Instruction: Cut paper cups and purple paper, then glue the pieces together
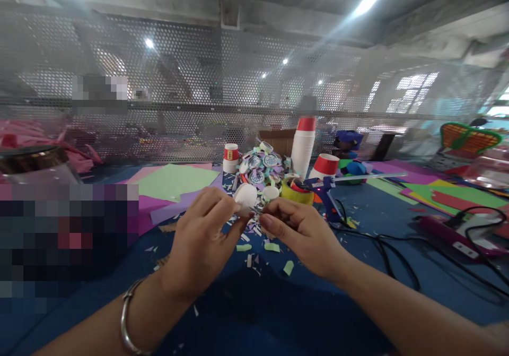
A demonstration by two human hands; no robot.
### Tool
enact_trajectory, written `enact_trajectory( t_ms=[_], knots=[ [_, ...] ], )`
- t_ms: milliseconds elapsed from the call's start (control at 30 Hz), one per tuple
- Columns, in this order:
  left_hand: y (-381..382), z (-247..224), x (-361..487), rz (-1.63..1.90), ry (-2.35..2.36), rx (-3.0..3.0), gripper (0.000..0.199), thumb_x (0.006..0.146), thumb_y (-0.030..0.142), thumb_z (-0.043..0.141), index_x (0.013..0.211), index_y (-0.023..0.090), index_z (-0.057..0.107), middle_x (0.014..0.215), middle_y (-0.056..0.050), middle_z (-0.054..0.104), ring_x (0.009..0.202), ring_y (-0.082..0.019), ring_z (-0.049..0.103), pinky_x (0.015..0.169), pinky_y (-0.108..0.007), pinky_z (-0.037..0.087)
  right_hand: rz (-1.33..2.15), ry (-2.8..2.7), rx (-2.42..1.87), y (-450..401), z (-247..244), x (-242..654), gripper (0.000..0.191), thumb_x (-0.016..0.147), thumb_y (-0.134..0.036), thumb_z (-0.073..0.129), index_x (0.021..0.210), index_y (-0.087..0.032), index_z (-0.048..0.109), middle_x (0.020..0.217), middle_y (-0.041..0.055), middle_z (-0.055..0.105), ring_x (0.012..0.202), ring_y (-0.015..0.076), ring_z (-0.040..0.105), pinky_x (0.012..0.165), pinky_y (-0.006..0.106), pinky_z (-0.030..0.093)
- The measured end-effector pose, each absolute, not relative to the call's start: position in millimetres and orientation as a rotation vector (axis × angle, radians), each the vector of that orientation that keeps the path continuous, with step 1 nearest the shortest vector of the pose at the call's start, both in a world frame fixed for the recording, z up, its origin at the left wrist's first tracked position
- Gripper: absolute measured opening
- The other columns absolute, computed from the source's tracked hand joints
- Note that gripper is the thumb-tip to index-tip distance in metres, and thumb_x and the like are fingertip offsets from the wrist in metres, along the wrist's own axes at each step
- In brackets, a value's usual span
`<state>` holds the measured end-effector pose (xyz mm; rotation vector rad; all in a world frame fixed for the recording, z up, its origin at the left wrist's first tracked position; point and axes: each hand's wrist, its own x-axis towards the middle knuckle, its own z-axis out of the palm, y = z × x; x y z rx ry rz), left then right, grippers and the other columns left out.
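Near the middle of the view, my left hand (207,239) pinches a white paper cup piece (245,196), its round side turned towards the pile behind. My right hand (302,234) is closed close beside it, thumb and fingers pressed together on a thin dark object (257,211) whose tip meets the cup piece's lower edge; its kind is too small to make out. Just behind the fingers stands a small pale paper ring (271,193). Paper scraps (272,247) in green and white lie scattered beneath both hands.
Behind the hands are a heap of decorated paper pieces (258,167), stacked paper cups (303,152), a yellow tape roll (297,192) and a blue glue gun (326,194). Black cables (382,239) run right to a purple power strip (457,236). Coloured paper sheets (175,181) lie left.
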<state>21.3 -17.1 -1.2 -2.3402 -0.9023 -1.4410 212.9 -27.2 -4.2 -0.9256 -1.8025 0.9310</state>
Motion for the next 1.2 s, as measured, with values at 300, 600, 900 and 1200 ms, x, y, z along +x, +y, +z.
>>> enact_trajectory(
  t_ms=[300,600,900,1200],
  knots=[
    [-20.3,5.5,21.6,-1.214,-0.893,-2.235,0.018,0.088,0.016,0.059,0.072,0.020,0.052,0.072,-0.003,0.057,0.071,-0.018,0.052,0.059,-0.032,0.043,0.930,-1.799,-0.948,-26.4,-5.6,212.8,0.033,0.090,-0.050,0.057,0.076,-0.021,0.053,0.067,-0.0031,0.043,0.058,0.0111,0.037,0.051,0.026,0.031],
    [-22.4,7.6,20.7,-1.085,-0.880,-2.179,0.019,0.088,0.017,0.058,0.070,0.020,0.053,0.070,-0.002,0.056,0.070,-0.018,0.052,0.058,-0.031,0.043,0.897,-1.852,-0.943,-26.4,-1.1,213.9,0.035,0.091,-0.049,0.055,0.071,-0.020,0.051,0.066,-0.0027,0.041,0.059,0.0117,0.036,0.053,0.027,0.029],
    [-19.0,10.0,17.3,-1.108,-0.753,-2.188,0.015,0.084,0.008,0.061,0.075,0.019,0.055,0.075,-0.003,0.062,0.072,-0.017,0.053,0.062,-0.030,0.047,0.972,-1.815,-0.955,-27.6,-0.6,214.1,0.036,0.089,-0.050,0.059,0.069,-0.020,0.051,0.063,-0.0039,0.040,0.052,0.0091,0.033,0.046,0.025,0.025],
    [-12.2,7.7,16.6,-1.174,-0.848,-2.196,0.019,0.085,0.012,0.060,0.069,0.019,0.051,0.070,-0.002,0.057,0.071,-0.018,0.051,0.059,-0.031,0.043,1.142,-1.728,-0.959,-23.5,-6.2,213.6,0.036,0.088,-0.052,0.060,0.072,-0.020,0.052,0.059,-0.0053,0.040,0.046,0.0070,0.029,0.041,0.023,0.020]
  ],
)
